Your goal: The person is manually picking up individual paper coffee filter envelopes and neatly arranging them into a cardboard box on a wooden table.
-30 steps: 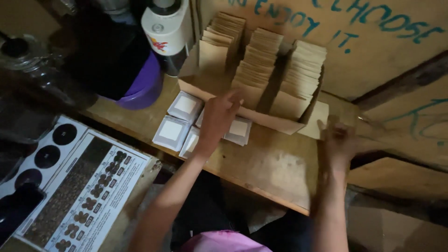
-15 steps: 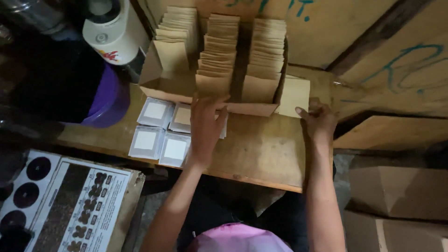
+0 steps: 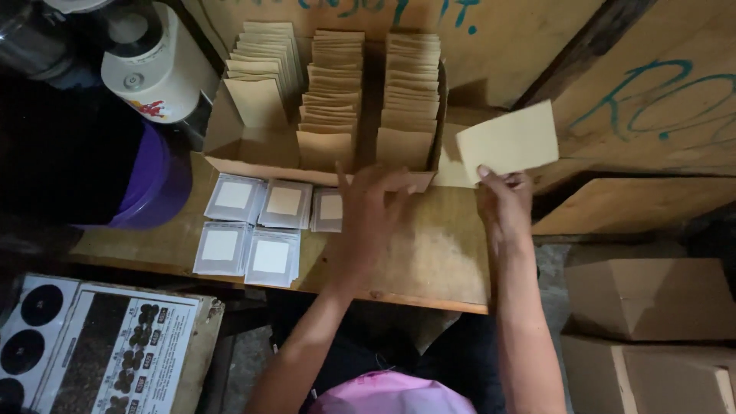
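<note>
My right hand [image 3: 504, 205] pinches a pale tan paper envelope [image 3: 509, 142] by its lower edge and holds it up at the right end of the shelf. My left hand [image 3: 369, 222] lies with fingers spread on the wooden shelf [image 3: 429, 261], its fingertips at the front wall of an open cardboard box [image 3: 253, 157]. The box holds three rows of upright tan envelopes [image 3: 331, 92]. Several white square filter packets [image 3: 253, 234] lie flat on the shelf just left of my left hand.
A white jar with a lid [image 3: 149, 69] and a purple tub [image 3: 153, 188] stand at the left. A printed chart [image 3: 115, 353] lies below the shelf. Brown cardboard boxes [image 3: 652, 299] sit at the lower right. A painted wooden wall [image 3: 644, 92] rises behind.
My right hand has picked a tan envelope off the shelf's right end and raised it. My left hand stays by the white packets. The view has shifted down and left.
</note>
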